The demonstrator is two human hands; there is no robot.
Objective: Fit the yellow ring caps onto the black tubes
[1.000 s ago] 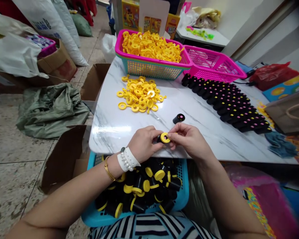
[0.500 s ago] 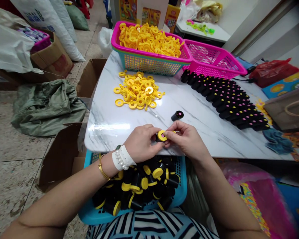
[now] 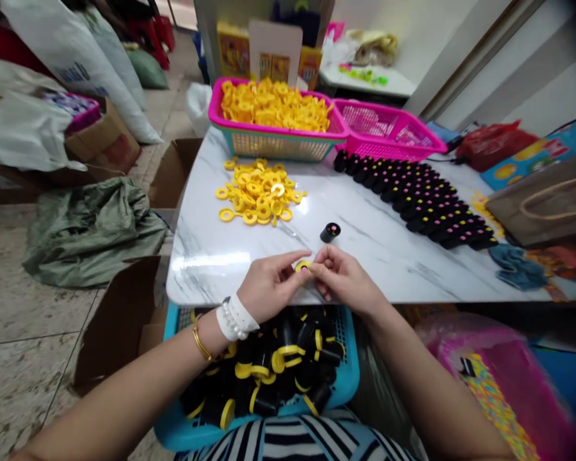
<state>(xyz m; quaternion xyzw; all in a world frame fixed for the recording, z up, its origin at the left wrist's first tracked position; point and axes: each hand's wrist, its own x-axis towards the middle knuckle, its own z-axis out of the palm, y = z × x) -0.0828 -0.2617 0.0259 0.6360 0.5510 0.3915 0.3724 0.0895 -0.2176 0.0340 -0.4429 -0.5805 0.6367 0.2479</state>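
Note:
Near the table's front edge, my left hand point(image 3: 273, 282) is closed around a small black piece topped by a yellow ring point(image 3: 301, 264), with a pink spot in its middle. My right hand point(image 3: 338, 276) pinches the ring's right side, its fingertips meeting my left thumb. The piece is mostly hidden by the fingers. Just beyond my right hand lies a black cylinder point(image 3: 330, 232), tilted, with a pink spot in its end. A pile of yellow rings point(image 3: 259, 192) rests farther back. Below the edge, a blue basket point(image 3: 350, 378) holds black cylinders with yellow caps.
A pink-rimmed basket point(image 3: 278, 131) full of yellow rings stands at the back, beside a pink basket point(image 3: 388, 131). Rows of black cylinders point(image 3: 417, 202) stand on the right of the table point(image 3: 211, 243). Cardboard boxes point(image 3: 120, 326) are at the left.
The view has tilted up, so the table things appear lower. My left index finger has lifted and straightened, and the held piece is now more covered by my fingers.

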